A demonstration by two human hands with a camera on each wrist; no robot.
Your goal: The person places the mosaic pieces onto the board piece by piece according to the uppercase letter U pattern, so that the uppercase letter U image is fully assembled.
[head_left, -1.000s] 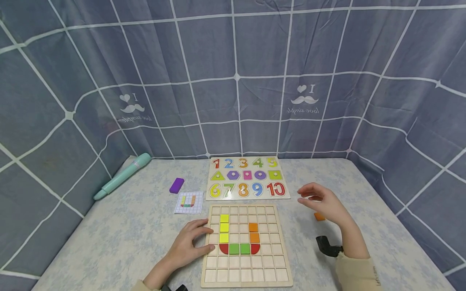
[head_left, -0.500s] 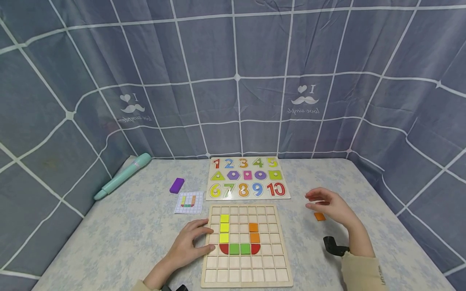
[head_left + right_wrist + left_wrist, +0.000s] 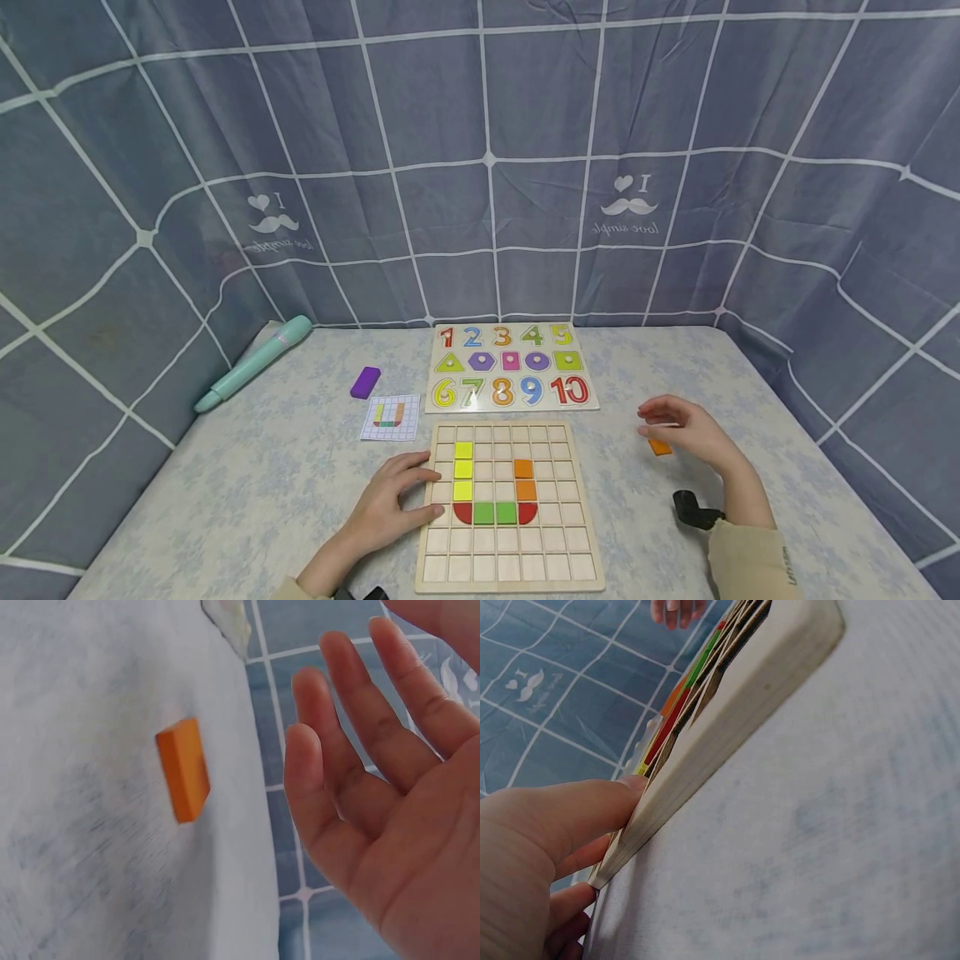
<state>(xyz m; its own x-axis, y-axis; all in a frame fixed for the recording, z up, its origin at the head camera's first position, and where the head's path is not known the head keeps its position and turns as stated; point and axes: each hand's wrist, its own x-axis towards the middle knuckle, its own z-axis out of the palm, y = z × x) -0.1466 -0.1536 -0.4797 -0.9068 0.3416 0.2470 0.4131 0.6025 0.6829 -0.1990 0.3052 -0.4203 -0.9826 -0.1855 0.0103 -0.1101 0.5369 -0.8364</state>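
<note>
My left hand (image 3: pixel 388 504) rests at the left rim of a wooden grid board (image 3: pixel 508 575), thumb and fingertips touching its edge. In the left wrist view, the thumb (image 3: pixel 592 810) lies on the rim. A U shape of tiles sits on the grid: yellow tiles (image 3: pixel 462 469) on the left, orange tiles (image 3: pixel 525 490) on the right, red rounded corners (image 3: pixel 462 512) and green tiles (image 3: pixel 483 512) along the bottom. My right hand (image 3: pixel 693 433) hovers over a loose orange tile (image 3: pixel 660 447), holding nothing. The right wrist view has this orange block (image 3: pixel 184 771) apart from the loosely spread fingers.
Behind the grid lies a number and shape puzzle board (image 3: pixel 512 400). A pattern card (image 3: pixel 390 417) and a purple block (image 3: pixel 365 382) are at its left. Further left is a mint-green stick-shaped object (image 3: pixel 255 365). A checked curtain (image 3: pixel 540 208) encloses the table.
My right hand has moved to the right and slightly down, coming over the loose orange tile. My left hand stays at the board's rim.
</note>
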